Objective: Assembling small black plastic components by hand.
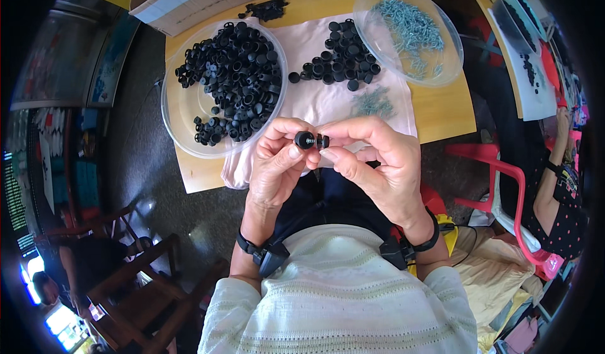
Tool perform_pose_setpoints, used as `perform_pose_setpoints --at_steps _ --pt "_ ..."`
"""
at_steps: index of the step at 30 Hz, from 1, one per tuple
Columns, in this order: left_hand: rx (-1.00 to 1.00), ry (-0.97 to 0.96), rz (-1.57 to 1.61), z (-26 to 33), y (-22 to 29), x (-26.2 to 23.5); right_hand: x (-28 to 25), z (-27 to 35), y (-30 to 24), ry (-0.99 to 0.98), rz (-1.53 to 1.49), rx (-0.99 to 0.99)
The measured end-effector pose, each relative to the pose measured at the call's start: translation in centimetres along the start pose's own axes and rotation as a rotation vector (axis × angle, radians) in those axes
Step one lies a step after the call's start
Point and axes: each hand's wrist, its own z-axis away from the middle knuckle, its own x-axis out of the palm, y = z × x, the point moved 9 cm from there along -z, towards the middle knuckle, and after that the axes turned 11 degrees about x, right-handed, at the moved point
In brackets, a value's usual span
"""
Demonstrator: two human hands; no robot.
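My left hand point(277, 162) pinches a round black plastic cap point(304, 140) between thumb and fingers. Facing it, my right hand point(381, 162) grips a small black plastic piece point(323, 141) at its fingertips. A bit of shiny metal shows between the two pieces; whether they are joined I cannot tell. Both hands are held above the near edge of a pale pink cloth point(302, 102). Just beyond them on the cloth lies a small heap of thin silvery metal parts point(373, 104), with a pile of round black caps point(343, 54) farther back.
At left, a clear round tray point(169, 117) holds many black plastic parts. Another clear tray point(450, 70) at right holds silvery metal parts. A cardboard box point(201, 4) and black clips point(268, 8) sit at the back. Right of the table are a red chair point(520, 190) and another person's arm point(554, 165).
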Motion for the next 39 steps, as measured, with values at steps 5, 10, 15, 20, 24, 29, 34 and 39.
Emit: perform_pose_setpoints --at_steps 5,10,15,20,24,29,34,39 --pt "-0.021 0.025 -0.034 0.2 -0.2 -0.4 0.0 0.1 -0.2 0.039 0.094 0.001" --pt "-0.031 0.037 -0.068 0.2 -0.1 -0.5 0.1 0.2 -0.5 0.064 0.17 -0.041" --pt "-0.023 0.068 -0.103 0.3 0.1 -0.5 0.4 0.2 -0.8 0.064 0.187 -0.067" --pt "0.037 0.06 -0.178 0.2 0.6 -0.2 0.4 0.4 -0.8 0.074 0.251 -0.095" --pt "0.081 0.064 -0.246 0.4 1.1 0.1 0.1 0.7 -0.3 0.11 0.255 -0.121" --pt "0.097 0.058 -0.297 0.5 1.3 0.5 -0.1 1.2 -0.3 0.132 0.266 -0.156" --pt "0.158 0.025 -0.358 0.6 1.8 1.0 -0.2 1.7 -0.7 0.145 0.324 -0.211" --pt "0.155 -0.011 -0.39 0.9 1.8 1.3 -0.2 2.2 -0.6 0.149 0.336 -0.214"
